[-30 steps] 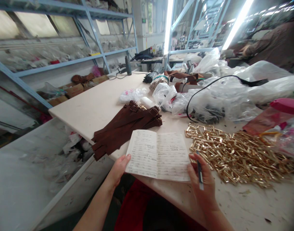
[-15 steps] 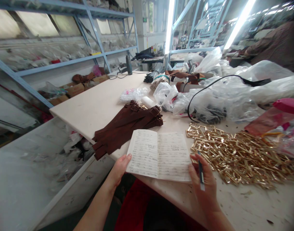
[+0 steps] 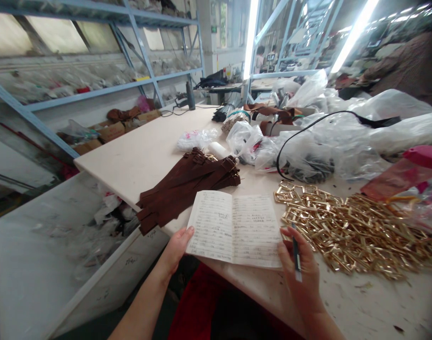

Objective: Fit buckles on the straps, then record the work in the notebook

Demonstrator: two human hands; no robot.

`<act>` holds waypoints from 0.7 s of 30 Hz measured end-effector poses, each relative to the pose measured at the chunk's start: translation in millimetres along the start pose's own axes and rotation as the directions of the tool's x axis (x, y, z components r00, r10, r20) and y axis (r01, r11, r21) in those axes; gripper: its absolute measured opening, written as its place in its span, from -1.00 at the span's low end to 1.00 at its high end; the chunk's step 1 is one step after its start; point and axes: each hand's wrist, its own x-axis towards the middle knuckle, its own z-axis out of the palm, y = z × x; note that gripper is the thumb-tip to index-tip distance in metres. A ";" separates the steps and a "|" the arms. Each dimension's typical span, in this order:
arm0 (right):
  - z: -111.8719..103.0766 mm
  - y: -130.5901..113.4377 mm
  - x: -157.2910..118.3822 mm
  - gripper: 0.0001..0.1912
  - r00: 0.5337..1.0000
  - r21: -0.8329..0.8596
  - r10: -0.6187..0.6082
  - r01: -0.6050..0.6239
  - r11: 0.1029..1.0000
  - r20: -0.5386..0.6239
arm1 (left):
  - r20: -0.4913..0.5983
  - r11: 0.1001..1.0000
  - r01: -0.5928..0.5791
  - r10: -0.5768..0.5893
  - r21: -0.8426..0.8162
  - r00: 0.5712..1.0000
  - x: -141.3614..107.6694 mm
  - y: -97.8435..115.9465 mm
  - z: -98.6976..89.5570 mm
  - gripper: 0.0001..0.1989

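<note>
Work table seen from above, looking forward and down. The left hand (image 3: 176, 250) pinches the outer edge of an open notebook (image 3: 233, 230), thumb on top of the page and fingers out of sight beneath it. The right hand (image 3: 300, 264) has its fingers curled and pressed together around a slim pen (image 3: 296, 252), which it pinches upright, and its fingertips lie just beside the notebook's right edge. The notebook lies open near the corner of a pale table (image 3: 131, 141), between the two hands, its pages filled with rows of handwriting (too small to read).

Just beyond the notebook, its top edge touching them, lies a fanned stack of dark brown leather straps (image 3: 187, 191). To the right, beside the right hand, spreads a loose heap of gold-coloured metal buckles (image 3: 346, 231). Further along the table are crumpled clear plastic bags (image 3: 308, 151), crossed by a black cable (image 3: 308, 127). A pink-capped container (image 3: 424, 158) lies at the right edge of the view.

A white bin (image 3: 60, 250) holding plastic waste stands left of the table, and blue steel shelving (image 3: 95, 61) runs behind it. A brown sleeve (image 3: 407, 71) of another person shows at the upper right.
</note>
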 end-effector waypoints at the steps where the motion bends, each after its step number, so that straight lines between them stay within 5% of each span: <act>1: 0.0 0.3 -0.1 -0.56 1.000 0.002 0.000 0.000 1.000 -0.001 | 0.001 1.000 -0.001 0.001 -0.001 1.000 -0.4 0.3 0.3 -0.52; 21: -0.6 -0.2 0.0 -0.56 1.000 -0.016 -0.027 0.027 0.999 0.003 | 0.011 1.000 -0.019 0.019 -0.010 1.000 1.4 -3.0 -2.2 -0.55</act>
